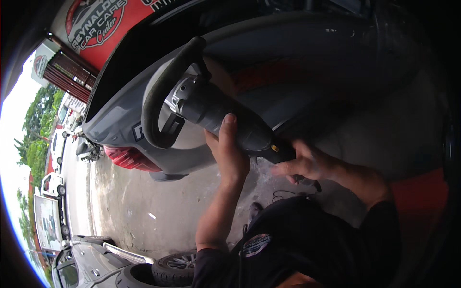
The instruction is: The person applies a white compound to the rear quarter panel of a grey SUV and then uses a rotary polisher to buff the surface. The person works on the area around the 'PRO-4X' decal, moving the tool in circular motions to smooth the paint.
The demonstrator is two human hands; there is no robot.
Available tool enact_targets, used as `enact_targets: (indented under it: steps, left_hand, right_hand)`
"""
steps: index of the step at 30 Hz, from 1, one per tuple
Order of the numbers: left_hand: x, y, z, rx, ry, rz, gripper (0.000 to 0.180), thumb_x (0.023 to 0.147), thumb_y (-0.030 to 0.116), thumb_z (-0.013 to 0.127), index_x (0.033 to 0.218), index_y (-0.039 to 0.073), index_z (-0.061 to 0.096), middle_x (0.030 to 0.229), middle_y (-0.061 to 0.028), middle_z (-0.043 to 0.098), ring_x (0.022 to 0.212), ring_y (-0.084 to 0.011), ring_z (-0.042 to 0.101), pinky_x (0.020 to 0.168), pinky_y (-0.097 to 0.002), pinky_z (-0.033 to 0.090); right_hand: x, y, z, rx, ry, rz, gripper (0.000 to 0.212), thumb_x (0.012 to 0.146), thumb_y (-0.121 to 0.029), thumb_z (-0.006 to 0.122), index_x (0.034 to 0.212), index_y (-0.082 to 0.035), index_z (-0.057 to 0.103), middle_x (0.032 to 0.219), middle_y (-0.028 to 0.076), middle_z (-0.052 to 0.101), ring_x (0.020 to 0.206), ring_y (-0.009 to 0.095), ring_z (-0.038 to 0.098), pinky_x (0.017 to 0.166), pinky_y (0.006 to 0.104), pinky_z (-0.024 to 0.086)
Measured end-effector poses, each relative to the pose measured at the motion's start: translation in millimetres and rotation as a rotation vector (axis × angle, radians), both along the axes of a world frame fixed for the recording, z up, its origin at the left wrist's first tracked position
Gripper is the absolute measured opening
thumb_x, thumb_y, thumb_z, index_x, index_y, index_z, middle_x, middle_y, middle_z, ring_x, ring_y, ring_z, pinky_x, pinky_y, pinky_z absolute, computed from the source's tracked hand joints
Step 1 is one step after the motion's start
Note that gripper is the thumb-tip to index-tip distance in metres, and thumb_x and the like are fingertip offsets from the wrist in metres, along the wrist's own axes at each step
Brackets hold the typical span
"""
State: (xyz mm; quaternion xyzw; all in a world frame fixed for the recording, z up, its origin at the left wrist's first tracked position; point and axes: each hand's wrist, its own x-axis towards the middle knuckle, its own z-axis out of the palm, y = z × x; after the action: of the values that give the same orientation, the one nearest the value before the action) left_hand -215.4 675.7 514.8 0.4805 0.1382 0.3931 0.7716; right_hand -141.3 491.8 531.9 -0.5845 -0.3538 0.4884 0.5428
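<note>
Nearest, the person's dark shirt fills the lower centre, with both bare forearms rising from it. Left hand [229,152] wraps the grey barrel of a rotary polisher [225,122] from below, thumb laid up along the body. Right hand [303,162] closes around the rear of the machine's handle, where a small yellow mark shows on the dark casing; a black cable [283,194] hangs beneath it. The polisher has a dark grey, tapered body, a lighter metallic gear head, and a round black pad [161,96] seen nearly edge-on, its rim thick and dull. The pad lies against the glossy grey body panel of a car [297,62], tilted upward to the left. Beyond, the car's red tail lamp [130,159] and bumper sit above a wet concrete floor [129,206]. Lower left, a loose tyre [175,265] rests on the floor. Farthest, parked white vehicles [54,185], trees and a red signboard [103,24] border the yard.
</note>
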Motion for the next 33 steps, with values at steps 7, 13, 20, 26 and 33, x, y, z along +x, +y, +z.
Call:
enact_targets:
  steps: [7,13,20,26,33]
  left_hand:
    - [111.7,-124.3,-5.3,0.144,0.099,-0.237,0.056,0.094,0.034,0.072,0.134,0.002,0.048,0.117,-0.0129,0.061,0.106,-0.0220,0.061,0.097,-0.0392,0.049]
    - [208.3,-215.9,-0.4,0.070,0.029,-0.512,0.066,0.086,0.027,0.081,0.131,0.000,0.042,0.109,-0.0123,0.060,0.096,-0.0191,0.060,0.086,-0.0361,0.052]
    - [293.4,-259.6,-16.0,0.055,0.137,-0.800,0.069,0.080,0.027,0.082,0.126,0.000,0.038,0.101,-0.0159,0.060,0.082,-0.0222,0.064,0.070,-0.0381,0.056]
    - [240.0,-216.1,-23.9,0.086,0.133,-0.706,0.067,0.077,0.024,0.082,0.123,0.000,0.040,0.102,-0.0164,0.061,0.087,-0.0222,0.065,0.075,-0.0390,0.057]
    - [87.1,-81.7,-15.3,0.122,0.134,-0.362,0.068,0.077,0.024,0.082,0.129,0.000,0.046,0.110,-0.0130,0.062,0.098,-0.0216,0.064,0.088,-0.0369,0.054]
  right_hand:
    - [69.7,-135.7,-15.6,0.030,0.003,-0.291,0.032,0.089,-0.023,0.072,0.104,0.001,0.059,0.071,0.003,0.059,0.054,0.013,0.059,0.052,0.0283,0.048]
    - [119.1,-220.7,-40.9,0.103,0.041,-0.576,0.039,0.089,-0.027,0.071,0.113,0.001,0.058,0.074,0.004,0.057,0.052,0.013,0.058,0.048,0.0289,0.049]
    - [144.7,-242.2,-72.3,0.208,0.237,-0.841,0.050,0.091,-0.027,0.067,0.129,0.002,0.053,0.076,0.006,0.058,0.050,0.016,0.058,0.048,0.0313,0.050]
    - [107.6,-204.7,-93.5,0.187,0.179,-0.773,0.054,0.090,-0.028,0.069,0.130,0.004,0.052,0.078,0.007,0.059,0.053,0.017,0.059,0.050,0.0331,0.052]
    - [22.4,-83.6,-81.4,0.077,0.073,-0.462,0.027,0.085,-0.019,0.074,0.097,-0.003,0.057,0.078,0.003,0.060,0.058,0.012,0.060,0.054,0.0290,0.049]
